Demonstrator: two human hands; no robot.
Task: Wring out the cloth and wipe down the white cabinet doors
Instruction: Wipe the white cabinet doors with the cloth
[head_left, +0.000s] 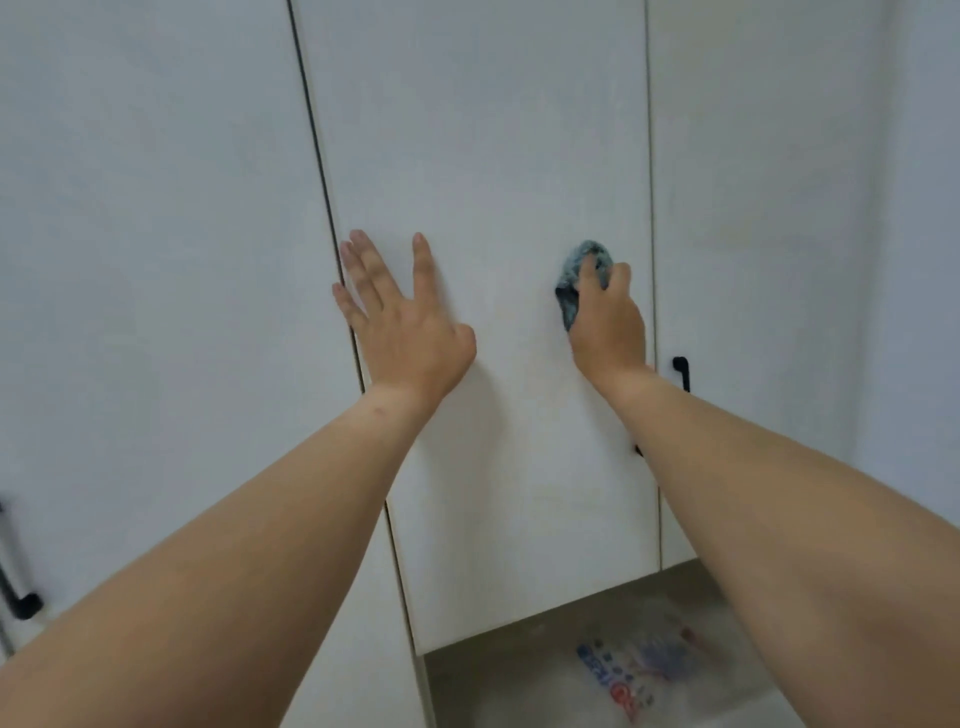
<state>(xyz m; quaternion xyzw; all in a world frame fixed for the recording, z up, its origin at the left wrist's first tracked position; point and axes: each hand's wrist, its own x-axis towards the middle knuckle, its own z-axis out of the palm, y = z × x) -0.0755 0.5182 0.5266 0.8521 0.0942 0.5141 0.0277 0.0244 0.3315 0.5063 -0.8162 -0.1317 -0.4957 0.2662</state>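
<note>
Head view of three white cabinet doors side by side. Left hand (402, 317) flat against the middle door (493, 156), fingers straight and spread, little finger at the seam with the left door (145, 208). Right hand (608, 322) on the same middle door near its right edge, fingers curled round a bunched blue-grey cloth (579, 280) pressed to the panel. Black handle (681, 373) on the right door (753, 208), just beside the right wrist; another black handle (18, 587) low on the left door. Below the doors, a blurred recess holding a printed plastic bag (634, 670).
</note>
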